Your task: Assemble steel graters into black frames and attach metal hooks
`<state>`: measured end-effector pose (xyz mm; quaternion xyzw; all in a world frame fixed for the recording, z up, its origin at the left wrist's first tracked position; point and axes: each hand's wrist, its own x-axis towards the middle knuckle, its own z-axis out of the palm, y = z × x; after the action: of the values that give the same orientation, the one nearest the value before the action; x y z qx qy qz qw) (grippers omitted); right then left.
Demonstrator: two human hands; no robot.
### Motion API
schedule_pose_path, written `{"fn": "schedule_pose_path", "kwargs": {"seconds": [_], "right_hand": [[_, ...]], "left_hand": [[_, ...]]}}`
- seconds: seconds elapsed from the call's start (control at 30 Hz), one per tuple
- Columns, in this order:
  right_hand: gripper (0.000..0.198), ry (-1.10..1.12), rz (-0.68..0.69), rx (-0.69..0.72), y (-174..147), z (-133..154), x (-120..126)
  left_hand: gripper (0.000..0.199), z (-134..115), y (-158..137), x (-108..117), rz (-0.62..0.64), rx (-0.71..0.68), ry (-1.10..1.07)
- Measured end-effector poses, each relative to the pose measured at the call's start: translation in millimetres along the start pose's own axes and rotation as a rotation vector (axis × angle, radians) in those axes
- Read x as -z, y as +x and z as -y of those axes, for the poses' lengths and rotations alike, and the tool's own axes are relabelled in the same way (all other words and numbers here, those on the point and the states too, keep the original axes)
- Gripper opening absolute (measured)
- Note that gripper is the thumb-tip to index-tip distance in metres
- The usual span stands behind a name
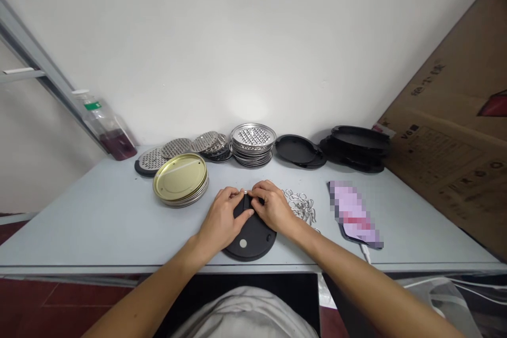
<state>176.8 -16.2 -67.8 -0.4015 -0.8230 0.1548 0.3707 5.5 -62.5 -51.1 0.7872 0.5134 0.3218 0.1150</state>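
A black round tray (255,245) lies flat near the table's front edge, with a pale round spot and a small dark hole or knob on its face. At its far edge, a tiny shiny metal piece (245,192) shows between my fingertips; its full shape is hidden. My left hand (224,216) is closed on the tray's far left edge, its thumb on the face. From the other side, my right hand (273,206) grips the far right edge with bent fingers close to the metal piece. Beside the right wrist lies a heap of small bent wire hooks (303,207).
Gold-coloured round lids (180,177) are stacked at left. Behind stand perforated metal discs (176,148), a stack of metal grater plates (253,140) and black round trays (299,150). A phone (354,214) with a cable lies right, near a cardboard box (447,132). A bottle (114,140) stands far left.
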Motion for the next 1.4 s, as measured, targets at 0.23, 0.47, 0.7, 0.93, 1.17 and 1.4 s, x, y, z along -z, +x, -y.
{"fn": "schedule_pose_path", "kwargs": {"seconds": [0.23, 0.47, 0.7, 0.93, 1.17, 1.4], "right_hand": [[0.026, 0.02, -0.016, -0.019, -1.1, -1.7, 0.0], [0.026, 0.004, -0.021, -0.047, -1.0, 0.4, 1.4], [0.025, 0.012, -0.055, -0.07, -1.6, 2.5, 0.8], [0.027, 0.007, -0.083, -0.06, -2.0, 2.3, 0.2], [0.024, 0.002, -0.109, -0.087, -1.6, 3.3, 0.5], [0.021, 0.009, -0.128, -0.131, -0.6, 3.1, -1.9]], "left_hand": [[0.034, -0.2, 0.2, -0.1, 0.024, 0.005, 0.005], [0.035, 0.5, 0.1, -0.2, 0.017, -0.017, -0.001], [0.041, 1.0, -2.9, -2.2, 0.003, 0.038, -0.018], [0.072, 6.1, 18.3, 6.4, 0.14, 0.01, -0.045], [0.062, 18.9, 26.1, 8.4, 0.195, -0.012, -0.171], [0.054, 21.7, 20.7, 4.6, 0.152, 0.04, -0.269]]}}
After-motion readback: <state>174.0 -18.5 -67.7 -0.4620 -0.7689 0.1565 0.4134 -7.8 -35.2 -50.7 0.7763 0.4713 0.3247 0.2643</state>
